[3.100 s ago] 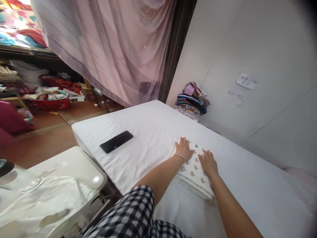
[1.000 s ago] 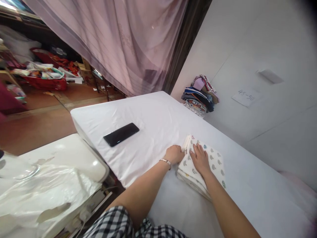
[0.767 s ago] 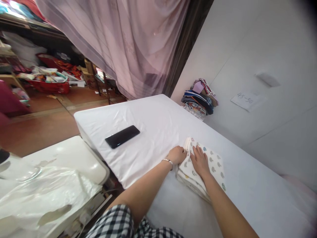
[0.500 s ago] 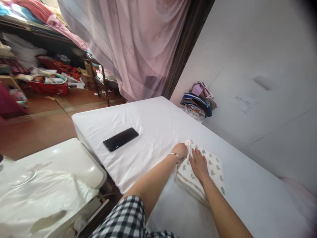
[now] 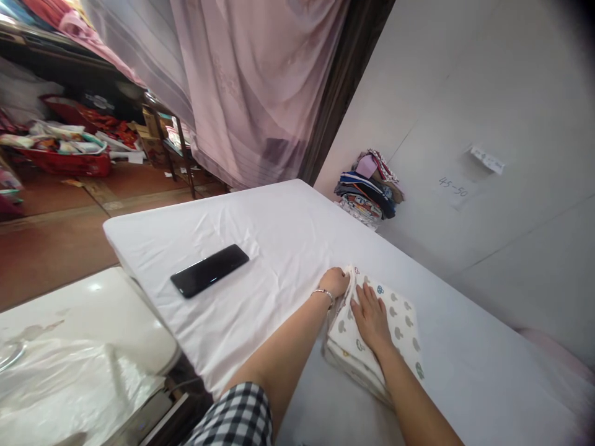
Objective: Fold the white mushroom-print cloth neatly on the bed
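A folded stack of white cloth printed with grey, blue and green motifs lies on the white-covered table. My left hand, with a bracelet at the wrist, is closed on the cloth's far left edge, fingers pinching its rim. Flat on top of the stack rests my right hand, fingers stretched out. To the left on the table lies a black phone, apart from both hands.
Folded clothes are piled at the table's far edge by the wall. A pink curtain hangs behind. At lower left stands a white machine-like surface with a plastic bag on it. A red basket sits on the floor.
The view has shifted slightly, so the phone and table edge appear further left. Both hands stay at the same places on the cloth.
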{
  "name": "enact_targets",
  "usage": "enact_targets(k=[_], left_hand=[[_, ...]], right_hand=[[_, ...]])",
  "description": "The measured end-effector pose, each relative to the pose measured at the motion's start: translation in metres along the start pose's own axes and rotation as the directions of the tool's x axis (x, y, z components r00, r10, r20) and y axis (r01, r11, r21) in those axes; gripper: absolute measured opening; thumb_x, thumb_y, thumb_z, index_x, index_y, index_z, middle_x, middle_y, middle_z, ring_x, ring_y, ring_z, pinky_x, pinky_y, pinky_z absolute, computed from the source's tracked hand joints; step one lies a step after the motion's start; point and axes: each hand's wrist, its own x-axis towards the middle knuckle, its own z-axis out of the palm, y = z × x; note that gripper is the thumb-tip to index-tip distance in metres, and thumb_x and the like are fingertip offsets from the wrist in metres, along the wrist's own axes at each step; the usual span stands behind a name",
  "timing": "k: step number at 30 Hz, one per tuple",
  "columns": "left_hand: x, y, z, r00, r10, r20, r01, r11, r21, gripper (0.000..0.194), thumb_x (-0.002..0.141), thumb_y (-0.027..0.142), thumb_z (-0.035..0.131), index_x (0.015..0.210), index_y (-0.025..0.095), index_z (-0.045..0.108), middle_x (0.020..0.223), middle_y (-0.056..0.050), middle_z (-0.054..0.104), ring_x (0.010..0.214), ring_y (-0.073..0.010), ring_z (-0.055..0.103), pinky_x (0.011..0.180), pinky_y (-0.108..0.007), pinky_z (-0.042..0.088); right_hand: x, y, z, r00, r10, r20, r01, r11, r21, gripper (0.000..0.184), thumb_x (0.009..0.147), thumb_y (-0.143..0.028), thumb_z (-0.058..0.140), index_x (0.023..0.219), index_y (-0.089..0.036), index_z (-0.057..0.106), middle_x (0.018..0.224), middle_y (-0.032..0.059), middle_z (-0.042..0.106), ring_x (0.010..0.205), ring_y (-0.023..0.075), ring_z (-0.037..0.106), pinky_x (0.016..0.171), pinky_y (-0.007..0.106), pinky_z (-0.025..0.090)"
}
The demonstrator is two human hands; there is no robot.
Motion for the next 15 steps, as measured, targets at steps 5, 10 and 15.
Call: enact_targets(k=[5,10,15], left_hand=[[0.011,0.002,0.004,1.000,-0.018,-0.024,0.018,0.999,-0.031,0.029,0.081,0.033,0.046,0.092,0.017,0.067,0.101,-0.013,0.069,0.091,-0.0218,0.064,0.073,-0.027,0.046],[0.018,-0.004,0.008,0.999,-0.038,-0.029,0.036,0.997,-0.072,0.030,0.081,0.033,0.047,0.095,0.016,0.067,0.099,-0.012,0.069,0.086,-0.0202,0.064,0.068,-0.025,0.044],[0.027,-0.002,0.008,1.000,0.024,-0.009,-0.025,0.995,-0.096,0.029,0.081,0.036,0.049,0.085,0.016,0.070,0.091,-0.012,0.071,0.082,-0.0184,0.064,0.067,-0.023,0.043]], right_hand=[[0.000,0.000,0.000,1.000,-0.003,0.008,0.003,1.000,-0.008,0.060,0.092,-0.050,0.016,0.141,-0.020,0.032,0.152,0.0041,0.017,0.140,0.0209,0.012,0.112,0.043,0.012],[-0.001,0.000,0.000,1.000,-0.014,0.001,0.014,1.000,0.006,0.059,0.093,-0.050,0.016,0.141,-0.020,0.032,0.152,0.0032,0.016,0.140,0.0206,0.012,0.112,0.044,0.012],[-0.002,-0.001,0.000,1.000,-0.016,-0.010,0.016,1.000,0.002,0.058,0.093,-0.049,0.019,0.141,-0.020,0.033,0.152,0.0043,0.018,0.140,0.0211,0.013,0.112,0.044,0.013]])
